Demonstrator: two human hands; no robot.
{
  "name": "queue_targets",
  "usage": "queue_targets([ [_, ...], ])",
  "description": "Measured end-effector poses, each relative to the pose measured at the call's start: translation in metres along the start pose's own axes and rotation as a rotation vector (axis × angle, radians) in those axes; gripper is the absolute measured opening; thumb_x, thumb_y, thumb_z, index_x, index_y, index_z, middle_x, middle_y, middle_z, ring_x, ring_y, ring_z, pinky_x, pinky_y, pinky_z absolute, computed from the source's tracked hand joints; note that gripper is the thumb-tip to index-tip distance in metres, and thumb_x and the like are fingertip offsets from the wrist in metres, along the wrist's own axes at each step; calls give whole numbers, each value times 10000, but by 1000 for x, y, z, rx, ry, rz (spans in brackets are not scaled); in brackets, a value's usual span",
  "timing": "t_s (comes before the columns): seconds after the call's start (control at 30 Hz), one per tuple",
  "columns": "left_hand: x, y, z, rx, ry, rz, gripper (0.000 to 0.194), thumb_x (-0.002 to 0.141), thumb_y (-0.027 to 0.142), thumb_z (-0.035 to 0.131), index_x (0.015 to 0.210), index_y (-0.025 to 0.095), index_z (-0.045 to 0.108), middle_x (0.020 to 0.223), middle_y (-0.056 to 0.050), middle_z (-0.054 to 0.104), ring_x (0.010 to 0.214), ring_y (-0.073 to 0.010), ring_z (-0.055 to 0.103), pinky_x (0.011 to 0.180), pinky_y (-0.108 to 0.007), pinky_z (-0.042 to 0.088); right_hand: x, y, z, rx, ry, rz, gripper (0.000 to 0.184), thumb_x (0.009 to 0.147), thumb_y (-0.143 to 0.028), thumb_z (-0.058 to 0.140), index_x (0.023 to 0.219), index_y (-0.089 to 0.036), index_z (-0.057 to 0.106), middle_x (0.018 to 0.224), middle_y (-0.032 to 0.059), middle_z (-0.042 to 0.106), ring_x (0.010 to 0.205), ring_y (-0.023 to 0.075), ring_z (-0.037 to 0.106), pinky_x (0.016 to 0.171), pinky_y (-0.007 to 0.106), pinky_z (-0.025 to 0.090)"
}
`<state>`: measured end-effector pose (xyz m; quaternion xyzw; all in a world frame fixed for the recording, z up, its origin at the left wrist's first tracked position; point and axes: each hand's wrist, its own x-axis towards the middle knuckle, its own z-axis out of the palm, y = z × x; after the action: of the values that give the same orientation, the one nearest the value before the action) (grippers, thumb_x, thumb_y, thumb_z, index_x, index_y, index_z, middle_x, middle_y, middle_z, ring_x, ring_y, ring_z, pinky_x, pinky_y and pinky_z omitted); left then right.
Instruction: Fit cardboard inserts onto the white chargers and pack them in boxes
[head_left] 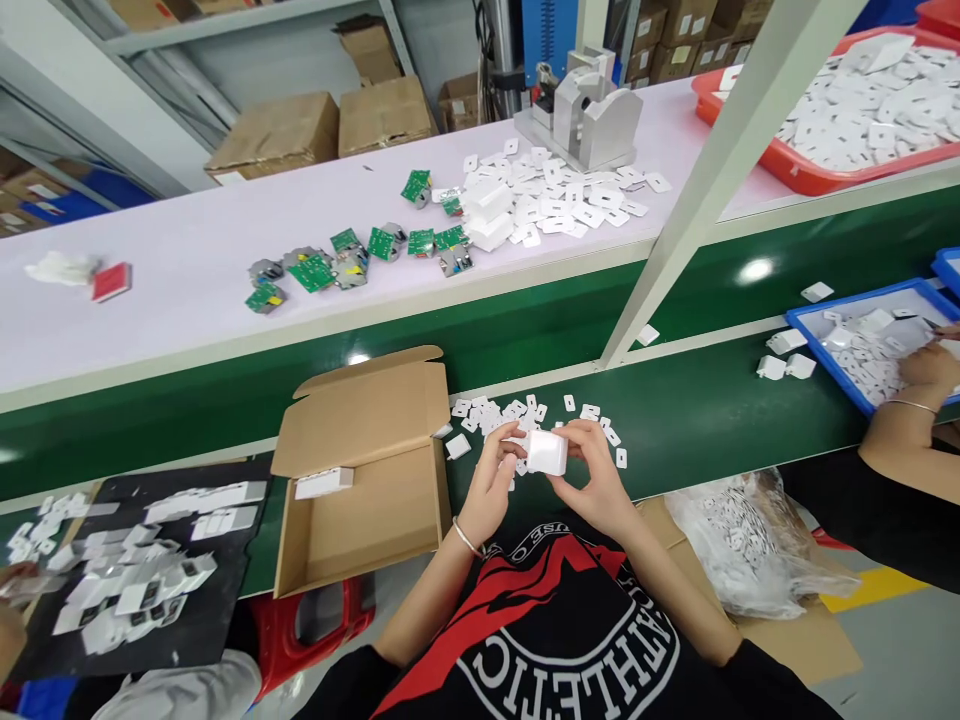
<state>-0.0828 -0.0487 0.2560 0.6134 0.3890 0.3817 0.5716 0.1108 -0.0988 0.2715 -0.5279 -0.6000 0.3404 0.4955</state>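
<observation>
A white, glossy plastic housing (547, 453), box-shaped with rounded edges, is held up over the green bench, in front of my chest. My right hand (596, 482) grips its right side between thumb and fingers. At the left side, the curled fingers of my left hand (493, 480) close against the same housing. Small white slotted plates (487, 415) lie scattered on the bench just behind and under my hands. Another white housing (457, 447) rests left of my left hand, beside an open cardboard box (360, 515) with a white housing row (324, 483) inside.
The raised shelf bears green circuit boards (311, 270), a pile of white plates (559, 200) and a metal fixture (592, 115). A slanted post (697, 190) stands right of centre. Co-workers' hands (930, 365) work at both sides. A red tray (795, 175) holds white parts.
</observation>
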Motion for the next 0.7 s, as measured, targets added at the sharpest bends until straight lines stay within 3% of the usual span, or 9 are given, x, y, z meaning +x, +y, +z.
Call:
queue_targets([
  [0.2, 3, -22, 9, 214, 9, -127, 503, 878, 349, 743, 1326, 229, 547, 1176, -77, 691, 972, -217, 665, 928, -393, 539, 1, 20, 24, -306, -149, -114, 627, 812, -10, 587, 1378, -269, 506, 1261, 116, 444, 1048, 246, 624, 884, 432, 622],
  [0.3, 5, -43, 9, 105, 126, -211, 459, 802, 278, 794, 1208, 230, 585, 1091, -49, 721, 937, -207, 699, 897, -371, 559, 4, 29, 38, -311, -222, -150, 689, 823, -10, 571, 1448, -277, 456, 1317, 133, 454, 1060, 248, 640, 900, 439, 626],
  [0.4, 10, -75, -6, -90, 317, -320, 444, 746, 246, 849, 1112, 207, 602, 1005, -47, 741, 913, -207, 731, 861, -348, 585, 9, 34, 45, -273, -241, -108, 680, 889, -95, 591, 1514, -282, 399, 1383, 147, 453, 1067, 243, 655, 920, 441, 627],
  [0.53, 14, -122, -59, -71, 697, -439, 410, 783, 221, 858, 1085, 173, 584, 919, -51, 730, 878, -194, 734, 853, -332, 584, 12, 43, 43, -253, -201, 14, 544, 965, -210, 564, 1489, -273, 435, 1376, 143, 465, 975, 211, 669, 901, 435, 630],
  [0.7, 9, -171, -153, 42, 1232, -625, 308, 966, 308, 731, 1205, 140, 632, 1127, -77, 700, 955, -195, 705, 860, -379, 612, 8, 69, 33, -277, -154, 146, 431, 999, -319, 535, 1422, -245, 501, 1329, 138, 486, 898, 196, 668, 918, 467, 619],
])
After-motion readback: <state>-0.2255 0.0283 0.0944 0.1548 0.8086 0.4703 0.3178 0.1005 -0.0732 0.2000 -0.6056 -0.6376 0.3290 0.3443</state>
